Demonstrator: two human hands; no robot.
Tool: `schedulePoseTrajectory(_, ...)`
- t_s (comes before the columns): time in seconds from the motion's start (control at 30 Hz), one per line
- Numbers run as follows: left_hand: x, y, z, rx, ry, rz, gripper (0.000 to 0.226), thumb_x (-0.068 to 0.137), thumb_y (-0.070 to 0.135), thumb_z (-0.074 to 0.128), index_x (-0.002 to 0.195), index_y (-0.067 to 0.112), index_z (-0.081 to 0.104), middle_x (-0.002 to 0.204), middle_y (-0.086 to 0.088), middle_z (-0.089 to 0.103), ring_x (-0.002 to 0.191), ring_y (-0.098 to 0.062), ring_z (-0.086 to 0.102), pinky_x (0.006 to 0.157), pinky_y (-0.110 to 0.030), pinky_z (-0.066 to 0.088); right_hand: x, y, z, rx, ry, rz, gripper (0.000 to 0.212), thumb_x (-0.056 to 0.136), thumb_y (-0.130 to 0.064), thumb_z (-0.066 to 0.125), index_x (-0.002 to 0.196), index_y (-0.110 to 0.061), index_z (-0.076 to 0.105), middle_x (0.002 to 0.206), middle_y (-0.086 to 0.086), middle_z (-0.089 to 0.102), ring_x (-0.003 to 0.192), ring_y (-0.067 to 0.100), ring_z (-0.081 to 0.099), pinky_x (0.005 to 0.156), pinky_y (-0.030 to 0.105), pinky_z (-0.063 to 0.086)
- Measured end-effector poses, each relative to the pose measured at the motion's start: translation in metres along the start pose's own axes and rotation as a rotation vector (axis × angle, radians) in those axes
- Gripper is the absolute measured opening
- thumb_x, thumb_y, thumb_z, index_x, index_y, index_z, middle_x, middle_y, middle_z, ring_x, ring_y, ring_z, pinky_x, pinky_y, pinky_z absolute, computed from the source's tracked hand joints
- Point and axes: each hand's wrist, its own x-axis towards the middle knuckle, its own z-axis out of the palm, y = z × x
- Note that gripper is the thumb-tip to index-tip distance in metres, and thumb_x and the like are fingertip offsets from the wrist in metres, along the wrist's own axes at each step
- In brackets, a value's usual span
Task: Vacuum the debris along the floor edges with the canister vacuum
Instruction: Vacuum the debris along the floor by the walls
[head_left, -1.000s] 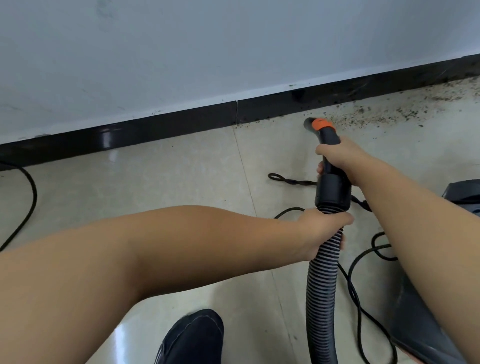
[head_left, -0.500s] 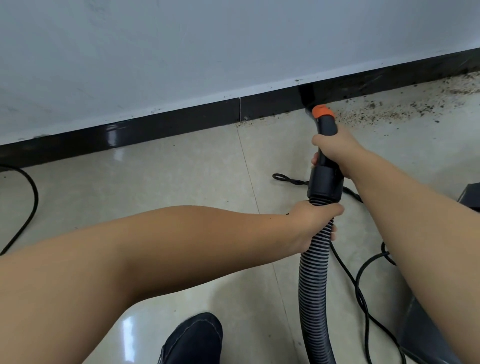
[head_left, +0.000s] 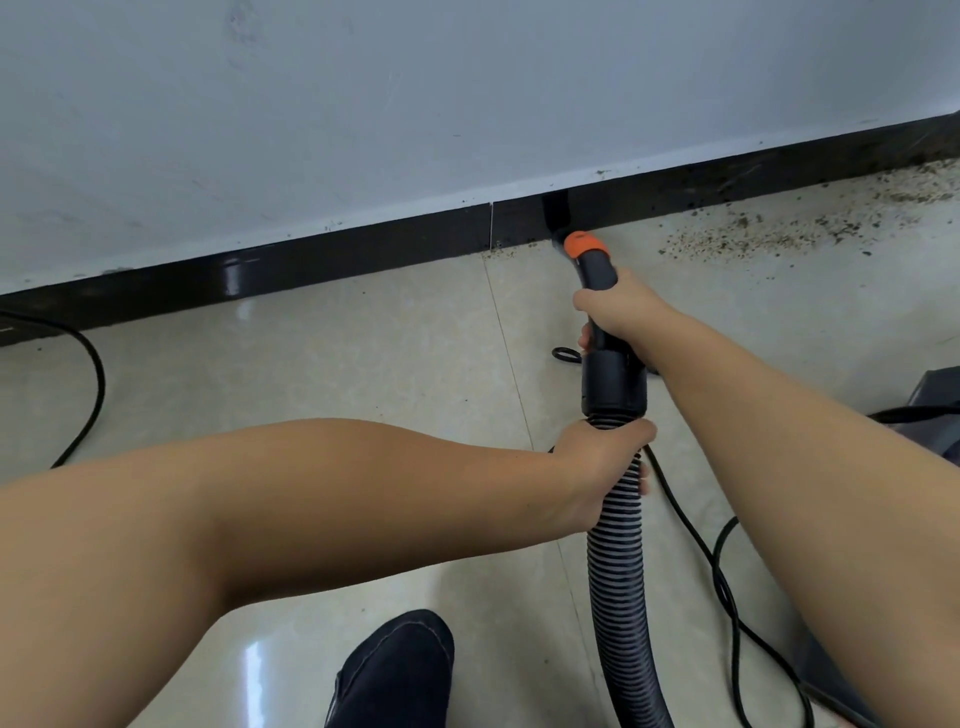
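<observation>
A black vacuum handle with an orange collar (head_left: 586, 245) points at the black skirting board (head_left: 311, 260), its tip close to the board's foot. My right hand (head_left: 621, 317) grips the handle just below the collar. My left hand (head_left: 597, 462) is closed around the ribbed grey hose (head_left: 621, 582) under the black cuff (head_left: 615, 382). Brown and black debris (head_left: 769, 234) is strewn on the pale tiles along the wall to the right of the tip. A few specks (head_left: 501, 253) lie at the skirting just left of it.
The dark canister body (head_left: 935, 410) shows at the right edge. Its black power cord (head_left: 727, 582) loops over the floor right of the hose. Another black cable (head_left: 96, 384) curves at the far left. My dark-trousered knee (head_left: 400, 670) is at the bottom.
The handle tip has moved forward from the open tile to the foot of the skirting board. Both hands keep the same grips. The view has shifted slightly.
</observation>
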Motion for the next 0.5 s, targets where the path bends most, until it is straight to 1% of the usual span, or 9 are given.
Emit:
schedulePoseTrajectory(0.07,-0.005,-0.002,-0.003,-0.022,0.013,-0.008,0.014,0.088,0.022,0.062,0.091,0.011,0.054,0.067,-0.005,0.058,0.053,-0.016,0.056,0.057,-0.025,0.049,-0.003,-0.003,0.007,-0.010,-0.026,-0.012,0.039,0.089,-0.011,0.051,0.126,-0.011,0.039,0.083,0.014,0.055,0.052,0.022,0.058,0.049,0.027,0.050)
schedulePoseTrajectory(0.17,-0.010,-0.004,-0.008,-0.066,0.027,-0.008,0.014,0.089,0.022,0.063,0.093,0.011,0.055,0.065,-0.005,0.058,0.051,-0.015,0.056,0.052,-0.022,0.049,-0.007,-0.007,0.019,-0.038,-0.064,-0.018,0.038,0.089,-0.012,0.052,0.125,-0.012,0.040,0.080,0.013,0.057,0.047,0.019,0.059,0.043,0.024,0.049)
schedulePoseTrajectory(0.3,-0.017,-0.007,-0.017,-0.121,0.041,0.001,0.014,0.090,0.021,0.063,0.094,0.010,0.055,0.065,-0.005,0.057,0.051,-0.016,0.055,0.048,-0.019,0.049,-0.010,-0.013,0.035,-0.065,-0.108,-0.028,0.037,0.088,-0.013,0.053,0.122,-0.014,0.040,0.077,0.013,0.058,0.047,0.018,0.059,0.045,0.026,0.051)
schedulePoseTrajectory(0.4,-0.021,-0.009,-0.024,-0.129,0.063,0.011,0.014,0.090,0.021,0.063,0.094,0.010,0.055,0.066,-0.006,0.058,0.051,-0.016,0.056,0.052,-0.022,0.050,-0.013,-0.017,0.048,-0.092,-0.142,-0.043,0.035,0.087,-0.013,0.052,0.120,-0.013,0.041,0.077,0.012,0.058,0.048,0.019,0.060,0.049,0.027,0.051)
schedulePoseTrajectory(0.5,-0.021,-0.012,-0.032,-0.131,0.076,0.026,0.014,0.090,0.022,0.062,0.095,0.010,0.056,0.067,-0.006,0.059,0.052,-0.016,0.057,0.055,-0.024,0.050,-0.014,-0.020,0.058,-0.129,-0.152,-0.059,0.034,0.086,-0.013,0.052,0.119,-0.014,0.042,0.080,0.012,0.058,0.048,0.018,0.061,0.049,0.026,0.050)
